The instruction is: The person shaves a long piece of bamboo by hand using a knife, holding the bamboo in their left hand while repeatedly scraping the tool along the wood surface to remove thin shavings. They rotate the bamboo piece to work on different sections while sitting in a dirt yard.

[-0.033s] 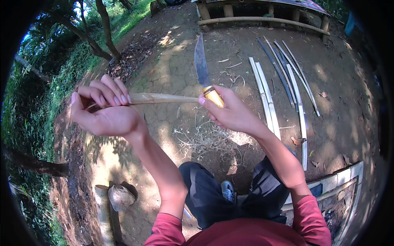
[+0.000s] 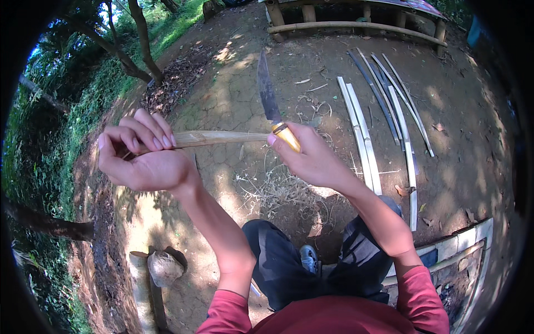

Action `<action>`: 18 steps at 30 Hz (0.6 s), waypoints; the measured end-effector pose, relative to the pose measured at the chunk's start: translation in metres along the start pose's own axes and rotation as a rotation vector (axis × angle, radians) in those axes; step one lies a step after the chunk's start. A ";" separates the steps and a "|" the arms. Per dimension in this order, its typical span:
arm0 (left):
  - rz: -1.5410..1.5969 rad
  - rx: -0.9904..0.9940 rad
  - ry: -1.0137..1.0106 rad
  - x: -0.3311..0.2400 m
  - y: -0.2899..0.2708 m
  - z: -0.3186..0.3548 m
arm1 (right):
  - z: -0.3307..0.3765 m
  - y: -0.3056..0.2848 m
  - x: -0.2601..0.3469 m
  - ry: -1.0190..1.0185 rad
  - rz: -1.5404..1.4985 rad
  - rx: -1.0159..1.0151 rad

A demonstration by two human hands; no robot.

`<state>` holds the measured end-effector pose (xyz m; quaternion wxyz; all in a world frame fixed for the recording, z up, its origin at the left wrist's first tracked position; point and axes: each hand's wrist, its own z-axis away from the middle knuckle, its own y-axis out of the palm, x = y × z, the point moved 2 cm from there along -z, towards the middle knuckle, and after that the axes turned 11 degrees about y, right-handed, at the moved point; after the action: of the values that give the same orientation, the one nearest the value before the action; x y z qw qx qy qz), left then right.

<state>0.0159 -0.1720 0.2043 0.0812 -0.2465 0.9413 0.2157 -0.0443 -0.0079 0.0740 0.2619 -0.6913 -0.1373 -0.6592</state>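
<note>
A pale, split bamboo strip [image 2: 217,138] stretches roughly level between my two hands. The fingers of my left hand [image 2: 147,150], palm turned up, curl over its wider left part. My right hand [image 2: 308,153] is closed round the yellow handle [image 2: 287,137] of a knife. The dark, curved knife blade [image 2: 268,89] points away from me and leans a little left. My right thumb tip meets the strip's narrow right end beside the handle. Whether the blade touches the strip cannot be made out.
Thin curled shavings [image 2: 283,192] lie on the ground ahead of my knees. Long pale split bamboo lengths [image 2: 361,133] rest to the right. Behind stands a low bamboo platform [image 2: 356,26]. A stone [image 2: 165,269] and a bamboo pole [image 2: 142,289] are at lower left.
Both hands have dropped slightly, the left also shifting a little right. The knife blade has tipped slightly further left, and the bamboo strip sits a bit lower.
</note>
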 end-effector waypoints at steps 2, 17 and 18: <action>0.025 -0.027 -0.005 -0.006 -0.008 0.004 | 0.011 0.011 0.002 -0.048 0.081 -0.023; 0.046 -0.057 0.016 -0.059 -0.012 0.052 | 0.040 0.061 -0.026 -0.035 0.298 0.092; 0.023 -0.047 0.022 -0.063 -0.014 0.053 | 0.048 0.062 -0.016 -0.032 0.336 0.117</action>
<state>0.0805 -0.1326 0.1684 0.0626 -0.2398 0.9396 0.2362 0.0273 -0.0308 0.0478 0.4058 -0.6986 -0.0620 -0.5860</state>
